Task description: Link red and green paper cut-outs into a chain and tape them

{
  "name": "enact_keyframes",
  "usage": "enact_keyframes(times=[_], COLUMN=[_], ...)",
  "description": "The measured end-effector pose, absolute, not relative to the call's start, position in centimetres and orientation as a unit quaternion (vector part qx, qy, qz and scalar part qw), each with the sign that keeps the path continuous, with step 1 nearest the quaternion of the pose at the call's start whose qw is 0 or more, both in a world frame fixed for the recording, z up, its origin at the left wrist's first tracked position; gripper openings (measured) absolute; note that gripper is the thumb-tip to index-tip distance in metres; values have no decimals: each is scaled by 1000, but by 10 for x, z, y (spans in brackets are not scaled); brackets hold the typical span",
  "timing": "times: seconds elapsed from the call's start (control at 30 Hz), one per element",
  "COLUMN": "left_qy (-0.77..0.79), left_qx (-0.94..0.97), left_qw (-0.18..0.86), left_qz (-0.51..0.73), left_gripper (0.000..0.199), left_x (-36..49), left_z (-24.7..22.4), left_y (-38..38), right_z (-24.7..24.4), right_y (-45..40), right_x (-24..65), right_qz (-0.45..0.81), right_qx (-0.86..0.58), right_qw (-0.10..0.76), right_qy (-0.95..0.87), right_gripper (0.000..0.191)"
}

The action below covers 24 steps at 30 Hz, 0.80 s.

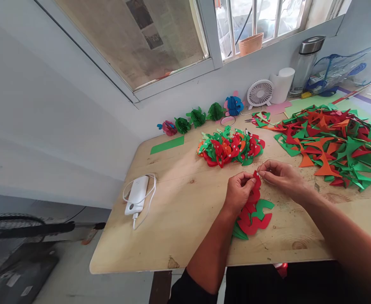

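Observation:
My left hand [238,192] is closed on a red paper cutout [255,195], its thumb and fingers pinching it near the pointed top. At that tip, a small white patch shows beside the fingertips of my right hand [280,175]. The right thumb and forefinger are pinched together there; what is between them is too small to make out. Below my left hand lie more loose cutouts, among them a curved red piece [252,224] and a green piece [263,208]. Just beyond my hands is a heap of red, green and orange cutouts [226,148], several with small white squares on them.
A large pile of paper scraps [328,143] covers the table's right side. Along the wall stand folded-paper figures [198,117], a small fan [260,93] and a glass bottle [306,63]. A white power bank [137,194] with cable lies left, near a green strip [167,145].

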<state>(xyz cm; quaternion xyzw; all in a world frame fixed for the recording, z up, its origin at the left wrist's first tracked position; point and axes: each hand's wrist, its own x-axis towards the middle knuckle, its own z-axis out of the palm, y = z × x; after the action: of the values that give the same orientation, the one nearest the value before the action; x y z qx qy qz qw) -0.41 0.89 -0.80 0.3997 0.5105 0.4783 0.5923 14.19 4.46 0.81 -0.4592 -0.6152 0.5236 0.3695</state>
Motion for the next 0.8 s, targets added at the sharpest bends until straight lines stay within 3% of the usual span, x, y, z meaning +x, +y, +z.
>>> enact_keyframes(times=[0.8], left_qy=[504], left_qx=[437], left_qw=[578], left_qz=[471], left_gripper=[9], left_x=[-2], left_z=[-9], left_y=[9], right_z=[2], right_y=[46], right_x=[142], right_qz=[439], right_qx=[-494], right_qw=[338], right_qy=[-670], right_gripper=[13])
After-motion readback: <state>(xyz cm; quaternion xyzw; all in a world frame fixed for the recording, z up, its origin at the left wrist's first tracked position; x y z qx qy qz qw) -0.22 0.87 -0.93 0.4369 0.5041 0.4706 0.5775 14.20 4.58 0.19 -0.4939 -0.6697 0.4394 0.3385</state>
